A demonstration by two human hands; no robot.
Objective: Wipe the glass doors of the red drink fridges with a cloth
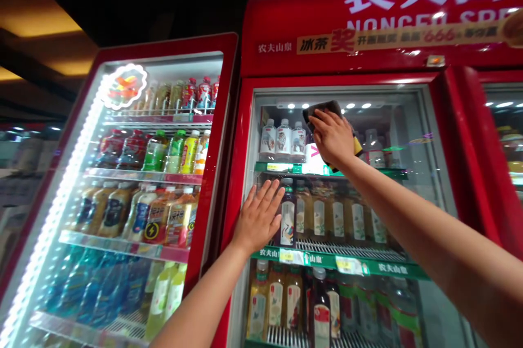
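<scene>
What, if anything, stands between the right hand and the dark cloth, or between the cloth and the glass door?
Nothing visible: the right hand lies directly over the dark cloth, which appears to rest against the glass door. The left hand is lower, clear to the left.

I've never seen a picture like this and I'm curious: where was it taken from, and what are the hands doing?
There's no machine here, just a person's left hand and right hand, both bare. The only picture comes from a camera worn on that person's head, so you see what's in front of them. The right hand holds a dark cloth, with some yellow on it, against the glass door of a red fridge. The left hand is empty, and looks laid flat on the door. Behind the glass, bottles stand on shelves. Beside it is another fridge of drinks.
</scene>
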